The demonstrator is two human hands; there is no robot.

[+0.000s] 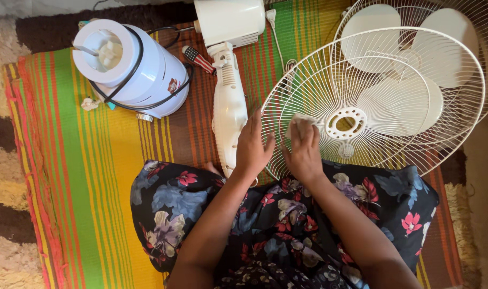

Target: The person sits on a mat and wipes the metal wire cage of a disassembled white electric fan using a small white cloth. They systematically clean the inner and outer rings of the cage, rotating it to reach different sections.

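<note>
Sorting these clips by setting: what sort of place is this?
Probably a home floor: a striped mat lies over shaggy carpet, with fan parts, a wire guard and a white stand, spread on it.

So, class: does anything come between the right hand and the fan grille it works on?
Yes: a small pale cloth lies under the right hand, pressed against the white wire fan grille. The left hand touches the rim directly.
</note>
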